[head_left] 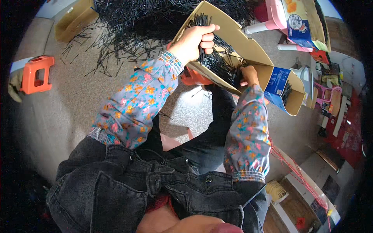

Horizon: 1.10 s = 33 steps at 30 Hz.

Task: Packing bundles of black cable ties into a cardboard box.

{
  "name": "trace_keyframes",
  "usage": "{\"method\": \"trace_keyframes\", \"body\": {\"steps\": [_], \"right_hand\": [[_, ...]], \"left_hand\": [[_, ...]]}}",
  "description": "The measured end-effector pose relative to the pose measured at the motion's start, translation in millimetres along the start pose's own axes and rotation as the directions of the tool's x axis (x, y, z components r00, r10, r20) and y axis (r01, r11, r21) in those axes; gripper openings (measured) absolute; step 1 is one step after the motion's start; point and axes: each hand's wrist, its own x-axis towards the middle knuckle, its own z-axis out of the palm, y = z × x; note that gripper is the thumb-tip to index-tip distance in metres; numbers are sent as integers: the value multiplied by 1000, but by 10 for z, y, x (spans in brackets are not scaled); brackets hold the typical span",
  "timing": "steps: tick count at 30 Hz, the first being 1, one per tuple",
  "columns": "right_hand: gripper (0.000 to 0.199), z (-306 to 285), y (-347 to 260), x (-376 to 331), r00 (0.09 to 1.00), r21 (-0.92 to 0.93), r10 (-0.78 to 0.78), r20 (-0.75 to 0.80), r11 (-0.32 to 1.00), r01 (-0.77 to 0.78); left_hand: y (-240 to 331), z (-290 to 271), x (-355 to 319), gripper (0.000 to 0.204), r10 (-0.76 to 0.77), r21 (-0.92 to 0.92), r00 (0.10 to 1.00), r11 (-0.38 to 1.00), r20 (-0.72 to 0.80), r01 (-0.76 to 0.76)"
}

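Note:
An open cardboard box (pixel 248 46), tan inside, lies tilted in front of me with many thin black sticks (pixel 219 64) in it. My left hand (pixel 194 42) is closed round an upright bundle of the same sticks (pixel 202 21) at the box's left end, thumb stretched across the top. Inside the right end, my right hand (pixel 250 75) has its fingers curled in among the sticks. Its fingertips are partly hidden. An orange stool (pixel 194 77) shows under the box.
A large heap of black sticks (pixel 132 27) spreads over the floor ahead. Another orange stool (pixel 37 73) and a cardboard box (pixel 75 19) stand at left. To the right are a blue carton (pixel 278 85) holding sticks and a pink stool (pixel 276 15). Red cords (pixel 299 173) hang lower right.

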Motion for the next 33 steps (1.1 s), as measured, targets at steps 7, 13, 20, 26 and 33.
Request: {"method": "trace_keyframes", "body": {"steps": [7,13,20,26,33], "right_hand": [[39,332,-34,270,997,-37,-33,-63,999,30],[37,287,-201,35,971,62,-175,165,984,167],[19,46,-289,-388,760,66,-604,-240,771,633],[21,-174,-779,-1080,816,779,-467,-341,346,523],[21,-239,-965,-1453,796,921,-552,-247,122,370]], "left_hand": [[51,-9,-31,13,-1,27,999,1000,-52,2],[27,31,-4,12,9,22,997,1000,-78,-7],[26,16,25,13,36,73,996,997,-79,-30],[22,31,-61,15,101,222,986,973,-136,-69],[-101,74,-47,18,117,300,992,949,-38,-101]]}}
